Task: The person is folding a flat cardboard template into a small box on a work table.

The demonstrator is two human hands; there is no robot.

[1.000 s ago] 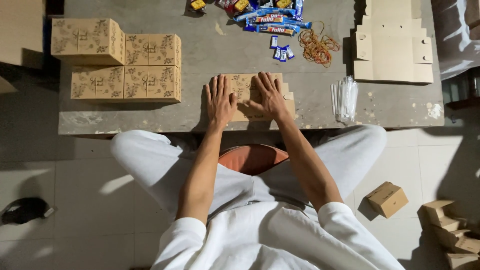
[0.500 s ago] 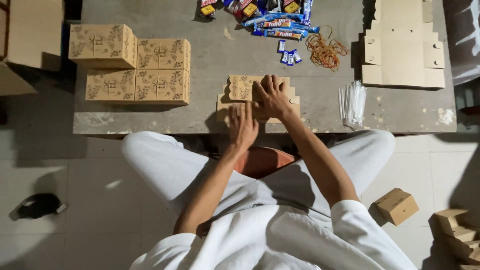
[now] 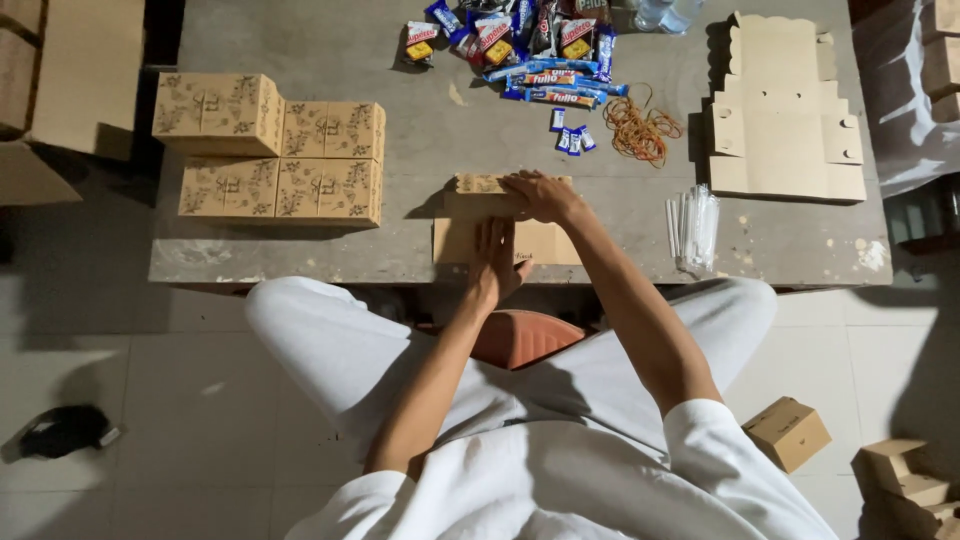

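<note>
Leftmost, toward table's [image 3: 330,250] left edge: finished printed boxes [image 3: 270,150] stacked tight in a block, one row on another, prob. parked out of the way of the working spot. Further in, at near edge, middle: cardboard blank [image 3: 505,225] half-folded, plain brown flap lying flat toward the edge, printed panel raised at the far side. Left hand [image 3: 495,262] laid flat on the plain flap, fingers together and straight, pinning it down so sheet can't slide; not gripping anything. Right hand [image 3: 540,195] just beyond, fingers curled over the raised printed panel, pressing along the fold — apparently to set the crease; can't tell if thumb pinches underneath.

Far edge, centre: heap of wrapped snacks [image 3: 530,45], well apart from blank, w/ tangle of rubber bands [image 3: 640,130] beside it. Near edge, right of blank: bundle of clear sleeves [image 3: 692,230], within easy reach of right hand. Far-right corner: pile of flat unfolded blanks [image 3: 785,115], squared up. Off table, on floor at right: small folded box [image 3: 787,433].
</note>
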